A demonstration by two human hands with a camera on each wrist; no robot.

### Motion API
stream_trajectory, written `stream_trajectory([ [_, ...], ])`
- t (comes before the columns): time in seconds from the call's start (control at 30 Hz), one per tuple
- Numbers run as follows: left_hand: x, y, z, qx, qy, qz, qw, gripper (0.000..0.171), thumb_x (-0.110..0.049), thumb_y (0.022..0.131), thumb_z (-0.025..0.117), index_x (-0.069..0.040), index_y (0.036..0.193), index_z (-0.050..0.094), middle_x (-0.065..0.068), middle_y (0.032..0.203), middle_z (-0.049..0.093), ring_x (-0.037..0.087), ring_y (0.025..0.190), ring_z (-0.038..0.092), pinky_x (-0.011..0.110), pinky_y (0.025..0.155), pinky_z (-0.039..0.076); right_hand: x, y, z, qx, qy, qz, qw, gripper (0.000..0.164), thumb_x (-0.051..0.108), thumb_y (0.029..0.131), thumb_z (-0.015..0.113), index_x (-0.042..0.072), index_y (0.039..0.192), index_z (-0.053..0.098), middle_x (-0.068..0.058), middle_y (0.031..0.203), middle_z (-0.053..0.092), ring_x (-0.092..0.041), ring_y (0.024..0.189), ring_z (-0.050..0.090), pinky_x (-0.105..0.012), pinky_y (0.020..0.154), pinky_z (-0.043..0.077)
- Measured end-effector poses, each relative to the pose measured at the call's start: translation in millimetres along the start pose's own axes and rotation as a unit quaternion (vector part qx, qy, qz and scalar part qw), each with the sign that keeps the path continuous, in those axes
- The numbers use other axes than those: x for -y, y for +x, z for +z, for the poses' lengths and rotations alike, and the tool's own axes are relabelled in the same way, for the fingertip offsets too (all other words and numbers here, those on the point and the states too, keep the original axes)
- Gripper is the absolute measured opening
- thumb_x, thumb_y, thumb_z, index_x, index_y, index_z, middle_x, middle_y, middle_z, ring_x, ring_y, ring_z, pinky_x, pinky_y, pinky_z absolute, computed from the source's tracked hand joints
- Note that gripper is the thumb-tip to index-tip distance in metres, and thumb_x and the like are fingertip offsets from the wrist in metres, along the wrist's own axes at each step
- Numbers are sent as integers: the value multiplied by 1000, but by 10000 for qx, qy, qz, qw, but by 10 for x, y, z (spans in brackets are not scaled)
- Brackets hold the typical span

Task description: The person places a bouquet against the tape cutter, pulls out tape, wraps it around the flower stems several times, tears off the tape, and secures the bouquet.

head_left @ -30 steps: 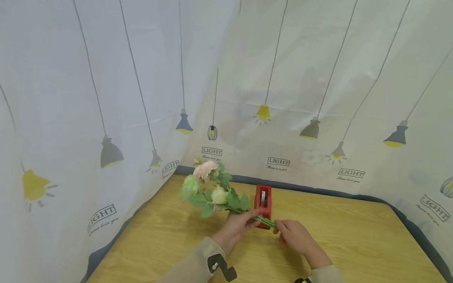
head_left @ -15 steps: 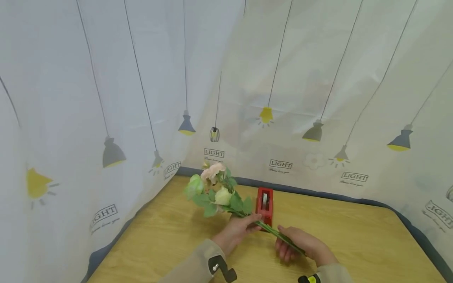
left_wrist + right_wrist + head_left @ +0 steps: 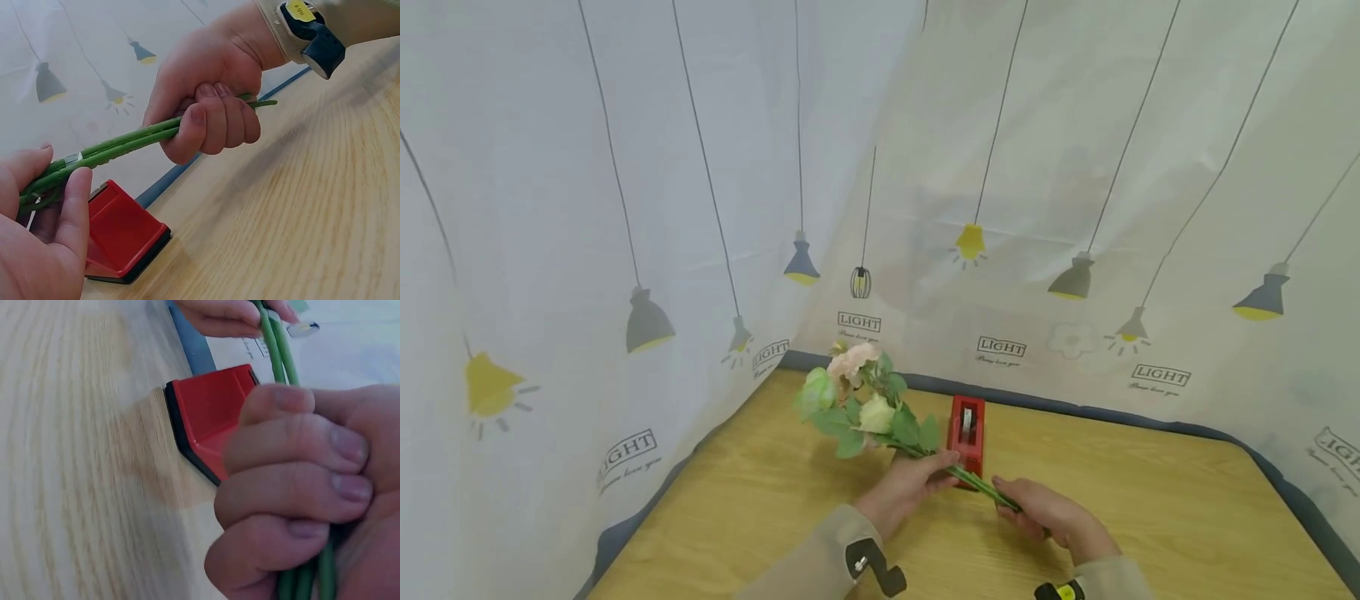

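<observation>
Could splay stems (image 3: pixel 128 144), held in left fingers (image 3: pixel 76 201) and right fingers (image 3: pixel 287 440) near the tape dispenser (image 3: pixel 122 231), by loosening either grip

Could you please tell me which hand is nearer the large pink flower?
Left: the left hand holds the stems just below the leaves, while the right hand grips them farther down, away from the pink flower.

The wood-grain desk (image 3: pixel 1157 492) is holding a red tape dispenser (image 3: pixel 967 442), which is kinda sitting near the far edge.
</observation>
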State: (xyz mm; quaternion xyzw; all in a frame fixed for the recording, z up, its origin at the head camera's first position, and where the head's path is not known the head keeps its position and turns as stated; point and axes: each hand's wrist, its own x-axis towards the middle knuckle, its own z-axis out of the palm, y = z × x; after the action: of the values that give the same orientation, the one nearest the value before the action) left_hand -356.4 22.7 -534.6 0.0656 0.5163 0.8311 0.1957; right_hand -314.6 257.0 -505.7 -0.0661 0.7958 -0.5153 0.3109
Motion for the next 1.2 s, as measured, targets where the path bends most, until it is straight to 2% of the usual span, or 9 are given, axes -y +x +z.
stream_trajectory([
  [0.1,-14,-22,24,-20,-157,-30,9999,13,-14,91,72,-6,100,70,-1,92,75,9,82,70,20,73,60,41,-13,44,-391,-448,-256,9979,60,54,105,33,13,65,51,9,49,34,-6,42,23,-20,40,24],
  [0.17,-17,-36,46,-91,-249,-96,9996,20,-14,93,69,-2,108,69,-1,92,75,9,82,70,19,74,60,64,-26,79,-825,-924,-433,9914,61,55,104,33,13,63,50,8,48,34,-7,43,23,-21,42,25],
  [0.3,-30,-58,87,-282,-322,-187,9989,30,-14,92,70,2,118,66,2,98,76,11,84,71,21,76,60,106,-47,133,-1675,-1962,-718,9635,64,55,104,32,13,60,50,6,49,36,-9,46,26,-24,47,30],
  [0.4,-32,-71,113,-424,-409,-226,9980,31,-15,90,72,1,117,68,5,105,76,11,87,71,22,77,60,111,-40,140,-2017,-2597,-974,9393,63,52,105,31,14,60,50,6,51,37,-8,47,27,-24,48,30],
  [0.5,-28,-89,123,-514,-492,-269,9971,31,-18,89,74,-1,114,70,6,109,75,12,88,70,21,79,59,95,-18,131,-2118,-3011,-1199,9220,60,49,106,32,14,61,51,8,53,37,-6,48,27,-22,49,29],
  [0.7,-23,-95,115,-568,-510,-232,9968,36,-25,87,76,-3,115,70,5,109,74,12,91,68,22,84,58,46,19,120,-2032,-3215,-1470,9131,52,35,107,40,6,67,55,9,56,38,-4,49,29,-21,50,30],
  [0.83,-6,-77,110,-601,-434,-197,9971,39,-28,88,75,-3,118,69,3,105,73,12,91,68,22,83,58,25,19,115,-2156,-3482,-1599,8982,51,40,106,40,10,69,56,10,57,40,-4,50,30,-21,52,32],
  [1.07,27,-68,102,-609,-214,-331,9974,40,-36,88,74,-10,118,71,2,108,73,12,92,67,24,84,59,40,42,159,-2566,-4064,-1759,8591,40,39,104,48,17,73,59,12,57,37,-2,51,33,-20,53,34],
  [1.2,42,-71,98,-794,-385,-207,9959,39,-34,87,76,-8,116,72,5,110,73,15,93,69,24,82,60,61,71,191,-2627,-4215,-1723,8507,34,37,103,51,18,75,59,12,58,37,-3,53,36,-21,55,35],
])
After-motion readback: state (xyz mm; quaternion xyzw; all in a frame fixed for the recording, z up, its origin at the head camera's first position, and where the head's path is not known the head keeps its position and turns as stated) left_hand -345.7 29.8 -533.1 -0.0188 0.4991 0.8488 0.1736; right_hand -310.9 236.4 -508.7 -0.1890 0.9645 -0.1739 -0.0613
